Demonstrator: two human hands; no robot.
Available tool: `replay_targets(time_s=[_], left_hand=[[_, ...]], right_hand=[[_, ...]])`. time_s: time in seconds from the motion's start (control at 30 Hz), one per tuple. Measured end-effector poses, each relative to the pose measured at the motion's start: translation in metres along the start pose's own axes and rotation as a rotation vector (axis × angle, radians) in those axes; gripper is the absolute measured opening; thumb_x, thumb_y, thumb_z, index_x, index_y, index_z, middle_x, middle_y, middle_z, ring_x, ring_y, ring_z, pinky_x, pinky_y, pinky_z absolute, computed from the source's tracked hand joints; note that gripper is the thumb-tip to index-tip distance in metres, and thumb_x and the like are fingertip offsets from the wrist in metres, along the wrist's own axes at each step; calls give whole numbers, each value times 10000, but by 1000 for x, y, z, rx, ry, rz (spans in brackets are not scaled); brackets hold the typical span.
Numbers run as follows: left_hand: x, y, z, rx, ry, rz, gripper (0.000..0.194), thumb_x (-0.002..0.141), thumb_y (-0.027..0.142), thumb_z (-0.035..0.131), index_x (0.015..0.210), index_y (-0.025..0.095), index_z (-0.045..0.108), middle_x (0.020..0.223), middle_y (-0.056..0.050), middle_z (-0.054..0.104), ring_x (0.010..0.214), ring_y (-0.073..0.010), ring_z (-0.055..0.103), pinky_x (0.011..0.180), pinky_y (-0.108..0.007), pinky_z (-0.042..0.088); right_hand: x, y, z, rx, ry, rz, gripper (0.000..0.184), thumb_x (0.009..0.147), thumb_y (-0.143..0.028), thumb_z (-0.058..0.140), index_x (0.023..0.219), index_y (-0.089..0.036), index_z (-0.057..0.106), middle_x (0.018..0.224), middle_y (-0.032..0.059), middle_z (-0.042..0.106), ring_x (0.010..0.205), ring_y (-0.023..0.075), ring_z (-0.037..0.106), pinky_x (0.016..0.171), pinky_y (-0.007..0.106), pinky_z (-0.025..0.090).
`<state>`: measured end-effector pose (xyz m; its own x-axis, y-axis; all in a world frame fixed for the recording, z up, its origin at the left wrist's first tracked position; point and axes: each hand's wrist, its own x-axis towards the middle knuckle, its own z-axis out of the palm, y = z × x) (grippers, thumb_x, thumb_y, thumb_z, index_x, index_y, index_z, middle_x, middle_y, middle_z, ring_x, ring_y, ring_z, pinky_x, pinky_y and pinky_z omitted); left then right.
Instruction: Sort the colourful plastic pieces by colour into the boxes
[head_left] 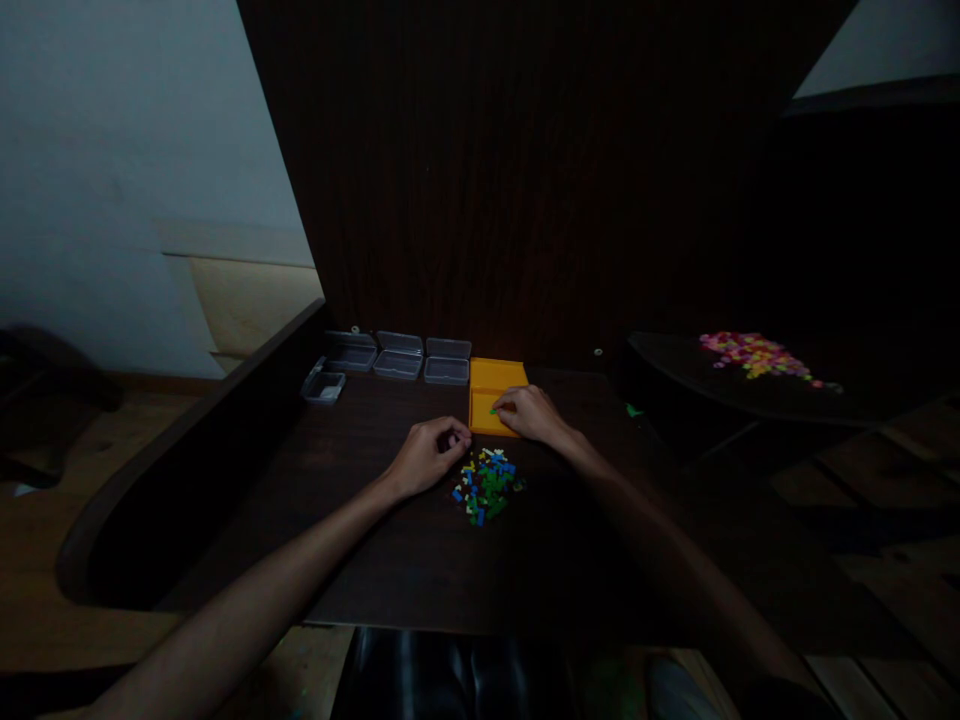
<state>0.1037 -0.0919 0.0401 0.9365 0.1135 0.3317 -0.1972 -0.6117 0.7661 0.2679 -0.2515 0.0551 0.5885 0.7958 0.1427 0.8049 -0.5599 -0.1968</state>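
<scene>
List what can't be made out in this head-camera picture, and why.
All in the head view:
Yellow box: part of its right side, behind the right hand.
Left hand: its palm, hidden by curled fingers.
Green piece: exact shape, too small.
Block pile: lower pieces, under upper ones.
Pink-and-yellow heap: single pieces, too small.

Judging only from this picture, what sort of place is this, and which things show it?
Probably an indoor room, perhaps in a home: a dark wooden tabletop holds a pile of small coloured pieces and an open yellow box, with a pale wall at the picture's left.
</scene>
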Motion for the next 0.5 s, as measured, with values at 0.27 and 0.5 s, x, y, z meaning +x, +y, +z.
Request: replay_targets(time_s=[0.27,0.5], left_hand=[[-1,1,-1,-36,7,-6,200,875,327,566,903,164,677,813,-26,697,738,-150,623,709,-258,486],[-3,-3,4,-154,12,24,195,876,307,577,1003,169,632,886,-33,697,829,-152,655,780,-265,511]], right_hand=[[-20,-3,-4,225,187,-167,201,818,-152,580,922,-161,752,880,67,712,739,161,627,695,265,480],[-52,-31,4,538,273,-331,168,853,-267,601,903,-188,740,767,40,667,639,132,578,579,241,463]])
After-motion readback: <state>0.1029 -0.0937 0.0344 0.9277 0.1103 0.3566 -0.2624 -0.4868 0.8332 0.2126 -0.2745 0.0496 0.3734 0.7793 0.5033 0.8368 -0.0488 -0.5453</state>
